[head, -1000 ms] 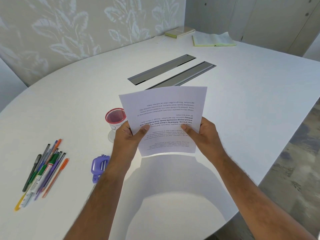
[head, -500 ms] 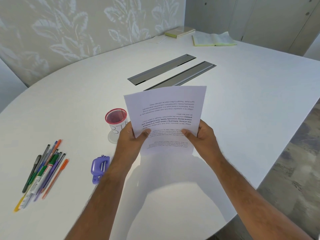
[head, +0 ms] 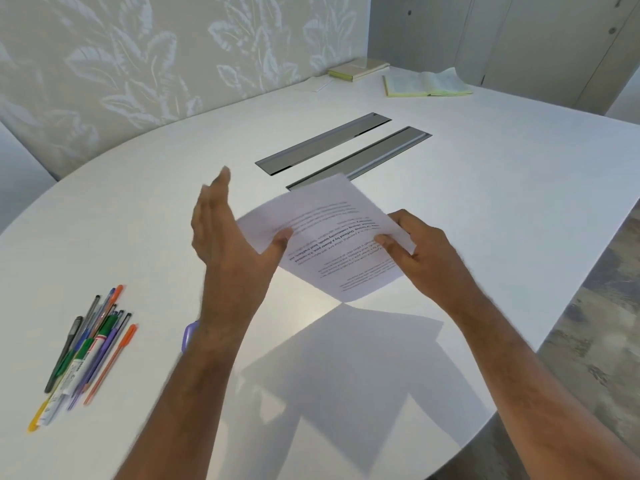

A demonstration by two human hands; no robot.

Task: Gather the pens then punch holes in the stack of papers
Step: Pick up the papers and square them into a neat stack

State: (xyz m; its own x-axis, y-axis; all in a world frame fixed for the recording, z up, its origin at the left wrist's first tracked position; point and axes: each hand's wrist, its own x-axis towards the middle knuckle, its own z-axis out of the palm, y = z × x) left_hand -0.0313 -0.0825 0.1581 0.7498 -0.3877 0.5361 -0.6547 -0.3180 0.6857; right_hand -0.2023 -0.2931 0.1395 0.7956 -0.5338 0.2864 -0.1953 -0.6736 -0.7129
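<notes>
The stack of printed papers (head: 332, 244) hangs tilted above the white table (head: 502, 188), one corner pointing down. My right hand (head: 419, 249) pinches its right edge between thumb and fingers. My left hand (head: 225, 233) has its fingers straight and raised off the sheets, and only its thumb lies by the left edge. Several pens (head: 88, 344) lie bunched on the table at the left. Behind my left wrist, a sliver of the purple hole punch (head: 188, 336) shows. The red mesh cup is hidden behind my left hand.
Two grey cable slots (head: 341, 147) are set into the table beyond the papers. An open book (head: 427, 85) and a closed book (head: 358, 69) lie at the far end. The table's rounded edge runs along the right, with floor (head: 595, 306) below.
The papers have turned from upright to a tilted diamond. My left hand let go of the left edge and spread its fingers upward, now covering the red cup. My right hand kept its pinch.
</notes>
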